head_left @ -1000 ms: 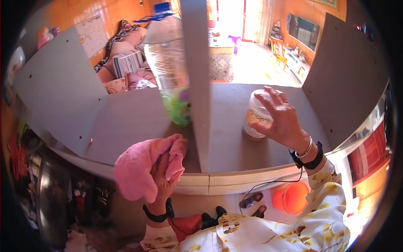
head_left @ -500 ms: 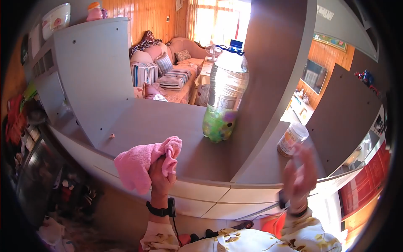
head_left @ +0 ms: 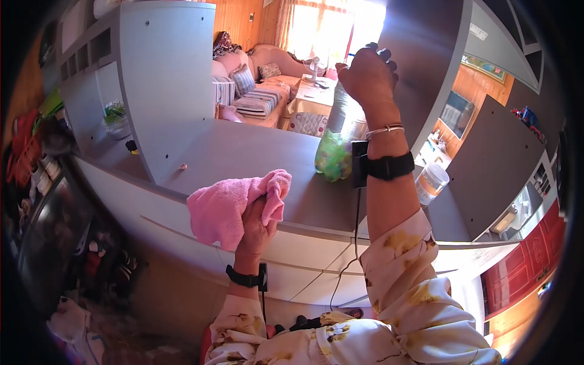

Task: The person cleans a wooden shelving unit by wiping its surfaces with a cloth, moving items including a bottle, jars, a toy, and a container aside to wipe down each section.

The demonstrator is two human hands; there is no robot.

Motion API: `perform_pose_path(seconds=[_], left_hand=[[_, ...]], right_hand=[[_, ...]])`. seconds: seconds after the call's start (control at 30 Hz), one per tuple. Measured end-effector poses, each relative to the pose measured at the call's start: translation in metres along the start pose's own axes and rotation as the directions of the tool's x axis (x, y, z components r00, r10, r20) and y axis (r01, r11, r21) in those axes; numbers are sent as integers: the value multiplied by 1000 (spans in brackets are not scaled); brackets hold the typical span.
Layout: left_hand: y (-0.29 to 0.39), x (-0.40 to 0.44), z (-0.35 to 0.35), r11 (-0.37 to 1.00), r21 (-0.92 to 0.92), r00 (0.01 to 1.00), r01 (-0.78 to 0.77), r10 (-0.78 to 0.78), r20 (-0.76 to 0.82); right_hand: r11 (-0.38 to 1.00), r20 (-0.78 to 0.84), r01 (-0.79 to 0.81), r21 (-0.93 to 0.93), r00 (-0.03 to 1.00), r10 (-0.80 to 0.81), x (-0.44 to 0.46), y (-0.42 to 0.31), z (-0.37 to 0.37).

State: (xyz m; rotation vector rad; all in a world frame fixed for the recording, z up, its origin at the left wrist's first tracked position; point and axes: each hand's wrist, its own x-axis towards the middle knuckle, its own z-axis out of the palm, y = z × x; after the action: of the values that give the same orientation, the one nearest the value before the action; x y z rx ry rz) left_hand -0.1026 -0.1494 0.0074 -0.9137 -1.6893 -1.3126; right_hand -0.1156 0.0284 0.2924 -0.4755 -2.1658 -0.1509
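Note:
My left hand (head_left: 258, 230) is closed around a bunched pink cloth (head_left: 224, 205), held just above the counter's front edge. My right hand (head_left: 370, 76) reaches up to the top of a large clear plastic bottle (head_left: 334, 153), with its fingers curled over the neck and cap. That hand hides the blue cap and most of the neck. The bottle stands upright on the grey counter, and its lower part shows green with coloured spots. To the right of my right forearm, a clear jar with a white lid (head_left: 433, 181) stands beyond the upright divider.
The grey counter (head_left: 261, 152) has upright panels at left (head_left: 167, 91) and right (head_left: 413, 67). A small pinkish bit (head_left: 183, 166) lies near the left panel. A potted plant (head_left: 115, 118) sits in the left shelf. A cable (head_left: 345, 267) hangs from my right wrist device.
My right hand has risen from beside the jar to the bottle's top and closed over it. My left hand still holds the cloth. The view has shifted, and the bottle stays standing.

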Motion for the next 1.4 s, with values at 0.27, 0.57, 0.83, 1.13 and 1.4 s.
perform_pose_path(seconds=[0.27,0.57,0.83,1.13,1.4], left_hand=[[0,-3,-6,997,71,999,22,-24,32],[2,-1,-3,999,-20,999,47,-47,1],[-3,-3,-2,985,165,999,-45,45,3],[-10,-7,1,987,155,999,-50,50,-1],[-12,-11,3,982,182,999,-48,46,13]], right_hand=[[986,30,-164,27,986,163,-17,6,6],[975,-109,-163,149,978,180,21,1,20],[962,-136,31,272,991,6,-4,-7,-12],[760,-298,259,596,950,-90,-37,-14,-18],[756,-611,436,488,789,-61,-21,-4,-18]])
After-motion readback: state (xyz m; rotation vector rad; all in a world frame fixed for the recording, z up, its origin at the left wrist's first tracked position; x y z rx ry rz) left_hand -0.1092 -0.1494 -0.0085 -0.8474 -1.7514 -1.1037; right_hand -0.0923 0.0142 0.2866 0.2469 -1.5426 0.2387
